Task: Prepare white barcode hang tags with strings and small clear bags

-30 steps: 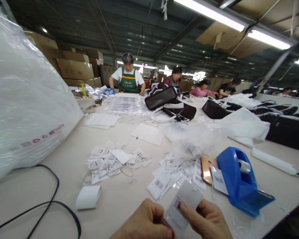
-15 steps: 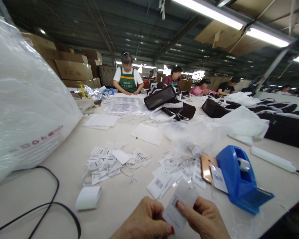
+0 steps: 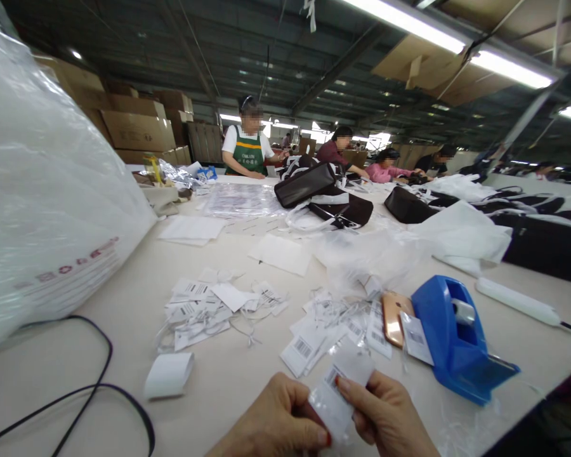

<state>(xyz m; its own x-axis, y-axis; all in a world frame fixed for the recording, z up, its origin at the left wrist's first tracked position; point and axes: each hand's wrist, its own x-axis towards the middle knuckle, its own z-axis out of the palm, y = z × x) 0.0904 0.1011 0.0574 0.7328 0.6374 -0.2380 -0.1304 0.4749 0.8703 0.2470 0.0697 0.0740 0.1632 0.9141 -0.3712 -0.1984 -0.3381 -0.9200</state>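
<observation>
Between my hands is a white barcode tag [image 3: 334, 401], with a shiny clear plastic layer over its lower part. My left hand [image 3: 278, 416] pinches the tag's lower left edge between thumb and fingers. From the right, my right hand [image 3: 385, 406] grips it, the thumb lying over the printed barcode. Just beyond my hands lies a pile of barcode tags [image 3: 302, 348] with strings. A second heap of tags [image 3: 204, 311] is spread further left, and a curled white label strip [image 3: 169, 376] sits in front of it.
At right stand a blue tape dispenser [image 3: 457, 343] and a gold phone [image 3: 394, 317] with a tag leaning on it. A large plastic-wrapped bundle [image 3: 52, 190] fills the left, black cables [image 3: 95, 387] below it. Dark bags [image 3: 309, 184] lie across the table; several co-workers [image 3: 247, 149] are behind.
My hands keep hold of the tag, which has tilted slightly and shows more glare on its plastic. Across the table, the co-worker in the green apron has raised one hand toward the bags.
</observation>
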